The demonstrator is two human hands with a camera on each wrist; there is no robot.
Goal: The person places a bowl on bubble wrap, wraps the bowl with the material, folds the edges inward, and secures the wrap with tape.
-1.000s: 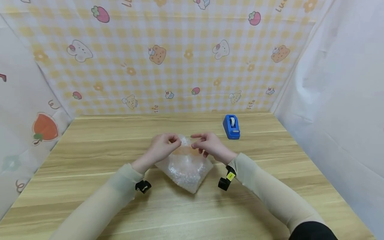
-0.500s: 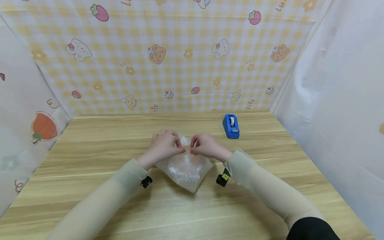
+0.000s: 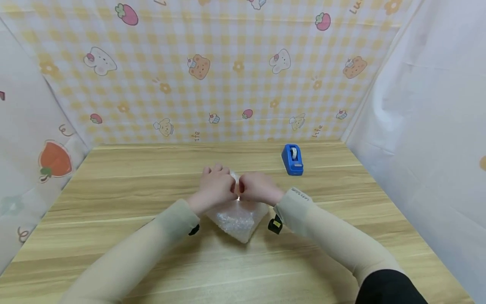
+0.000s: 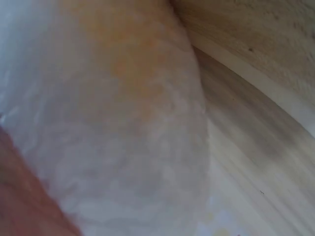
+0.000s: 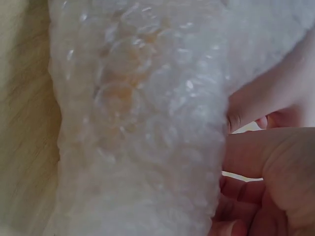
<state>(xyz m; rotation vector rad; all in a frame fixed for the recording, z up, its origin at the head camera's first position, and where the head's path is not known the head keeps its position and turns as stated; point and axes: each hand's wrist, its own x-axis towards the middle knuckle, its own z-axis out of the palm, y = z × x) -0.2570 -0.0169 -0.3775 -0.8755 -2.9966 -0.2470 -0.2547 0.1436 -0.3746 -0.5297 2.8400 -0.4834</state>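
A bubble-wrapped bundle [image 3: 236,223] lies on the table, a faint orange patch showing through its clear layers in both wrist views. My left hand [image 3: 216,188] is over its far left part, with its thumb side toward the middle. From the other side my right hand [image 3: 260,188] meets it, fingers curled. The two hands nearly touch and grip the bubble wrap between them at the top. In the right wrist view, the bubble wrap [image 5: 138,147] hides the fingertips of the right hand [image 5: 266,182]. Only an edge of the left hand [image 4: 29,196] appears in the left wrist view.
A blue tape dispenser [image 3: 292,159] with a roll of tape stands at the back right of the wood-grain table [image 3: 144,169]. Behind the table hangs a yellow checked cloth [image 3: 228,88]. White cloth [image 3: 425,126] closes off the right side.
Both hands have come closer together over the bundle, their fingers curling inward and lower. The bundle stays in about the same place, and the tape dispenser has not moved.
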